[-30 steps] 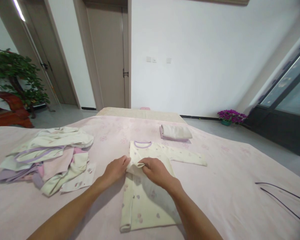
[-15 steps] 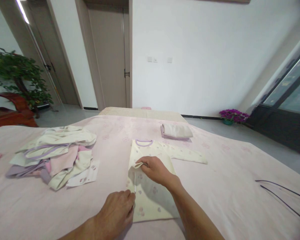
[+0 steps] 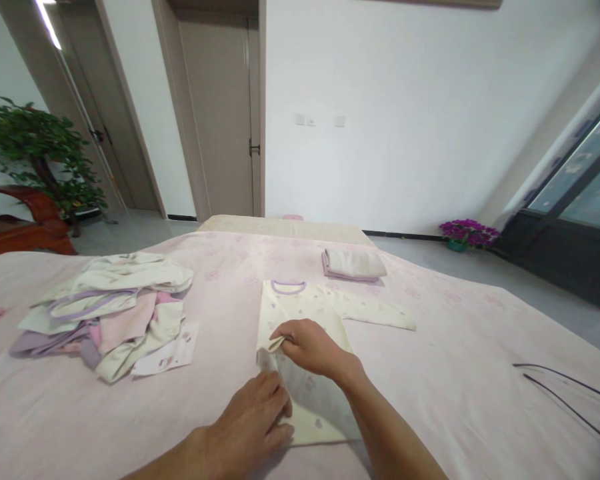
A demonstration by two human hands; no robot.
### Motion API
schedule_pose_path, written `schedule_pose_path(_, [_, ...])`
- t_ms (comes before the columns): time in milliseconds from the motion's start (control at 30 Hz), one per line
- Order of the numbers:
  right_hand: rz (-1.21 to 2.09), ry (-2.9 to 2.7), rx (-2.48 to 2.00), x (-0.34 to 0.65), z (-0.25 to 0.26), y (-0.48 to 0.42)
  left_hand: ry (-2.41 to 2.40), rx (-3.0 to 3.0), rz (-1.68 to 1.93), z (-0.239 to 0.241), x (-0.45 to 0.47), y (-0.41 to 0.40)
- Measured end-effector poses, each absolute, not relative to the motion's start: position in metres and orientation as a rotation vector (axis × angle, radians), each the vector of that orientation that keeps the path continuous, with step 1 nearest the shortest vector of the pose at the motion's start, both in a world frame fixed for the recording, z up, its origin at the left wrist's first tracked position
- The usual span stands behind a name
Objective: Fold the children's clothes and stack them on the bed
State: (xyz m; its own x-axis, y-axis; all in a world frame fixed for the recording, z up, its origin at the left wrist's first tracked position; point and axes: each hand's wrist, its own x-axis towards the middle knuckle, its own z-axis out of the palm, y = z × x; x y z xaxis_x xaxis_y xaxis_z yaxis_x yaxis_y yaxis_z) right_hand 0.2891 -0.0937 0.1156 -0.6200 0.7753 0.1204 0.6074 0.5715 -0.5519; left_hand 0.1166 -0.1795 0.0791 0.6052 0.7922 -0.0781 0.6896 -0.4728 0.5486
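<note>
My right hand pinches the long-sleeved top, likely controlling its fold; left hand lies curled on its side, grip unclear.

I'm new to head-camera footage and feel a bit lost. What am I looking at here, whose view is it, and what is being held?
There is no machine here, just a person's two bare hands. The view comes from a camera worn on that person's head, looking forward and down. The right hand pinches a bit of a pale yellow shirt; the left hand rests at the shirt's lower left side, its exact grip hard to see. One sleeve stretches out to the right. On the pink cloth beneath there is also a loose heap of clothes at left, a small folded stack beyond the shirt, and glasses at right.
</note>
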Motion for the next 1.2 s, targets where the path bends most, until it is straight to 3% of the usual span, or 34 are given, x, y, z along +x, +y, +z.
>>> schedule_pose_path(133, [0.62,-2.535,-1.168,0.292,0.113,-0.093,1.244,2.1,0.38,0.086,0.095,-0.162])
schedule_pose_path(367, [0.554,-2.533,-1.202,0.297,0.124,-0.094,1.536,1.663,0.904,0.076,0.057,-0.068])
schedule_pose_path(700, [0.518,-2.629,-1.208,0.291,0.128,-0.103,1.746,1.727,0.691,0.077,0.089,0.025])
schedule_pose_path(1200, [0.375,-2.899,-1.197,0.279,0.105,-0.108,1.909,1.719,0.535,0.038,0.094,0.065])
